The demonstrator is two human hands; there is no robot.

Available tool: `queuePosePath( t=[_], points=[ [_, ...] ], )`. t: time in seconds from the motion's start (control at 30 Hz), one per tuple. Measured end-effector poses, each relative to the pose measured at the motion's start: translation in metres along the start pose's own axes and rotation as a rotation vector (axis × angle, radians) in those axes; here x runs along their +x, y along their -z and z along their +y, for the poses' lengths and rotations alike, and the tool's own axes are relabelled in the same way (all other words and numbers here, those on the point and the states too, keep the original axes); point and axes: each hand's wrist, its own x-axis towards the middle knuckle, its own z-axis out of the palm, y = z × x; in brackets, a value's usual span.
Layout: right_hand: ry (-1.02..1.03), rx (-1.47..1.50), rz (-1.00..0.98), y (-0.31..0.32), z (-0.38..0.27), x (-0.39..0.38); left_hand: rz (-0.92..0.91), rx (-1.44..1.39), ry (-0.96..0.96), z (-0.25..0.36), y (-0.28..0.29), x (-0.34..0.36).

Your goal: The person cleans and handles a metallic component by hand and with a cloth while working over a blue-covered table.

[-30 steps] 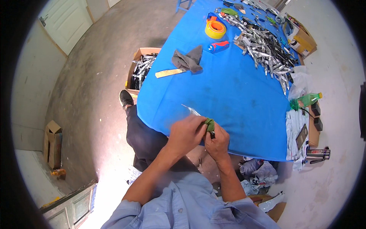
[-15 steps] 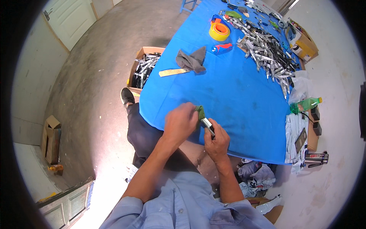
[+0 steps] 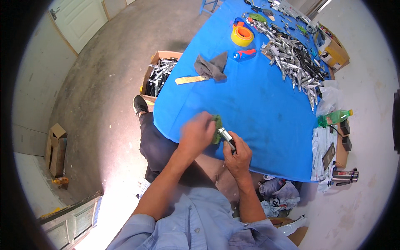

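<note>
At the near edge of the worktop [image 3: 271, 112], I see my left grip [image 3: 194, 133] pinching a green cloth [image 3: 216, 132], my right grip [image 3: 238, 157] pinching a silver-and-black rod [image 3: 225, 135].

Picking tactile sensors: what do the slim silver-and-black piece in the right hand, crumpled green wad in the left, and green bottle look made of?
Slim silver-and-black piece, right hand: silver part likely metal or foil, shiny glints; black may be plastic.
Crumpled green wad, left hand: probably fabric, matte, soft-edged; fibre unclear.
Green yellow-capped bottle: likely plastic, glossy, see-through.
</note>
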Motion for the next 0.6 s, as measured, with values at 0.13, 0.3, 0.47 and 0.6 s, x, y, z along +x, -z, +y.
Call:
queuePosePath(
  t=[0.13,0.3,0.47,0.6],
  points=[
    [-0.321,0.277,0.027,0.006,0.004,-0.005,-0.041,-0.217,0.190,0.008,0.024,-0.001],
    [-0.505,0.518,0.040,0.025,0.003,0.003,-0.075,-0.399,0.270,0.005,0.038,-0.014],
    [-0.591,0.578,0.027,0.033,0.013,0.016,-0.116,-0.395,0.225,0.014,0.047,-0.020],
    [-0.561,0.697,0.000,0.023,0.022,0.024,-0.210,-0.414,0.171,0.032,0.046,-0.029]
  ],
)
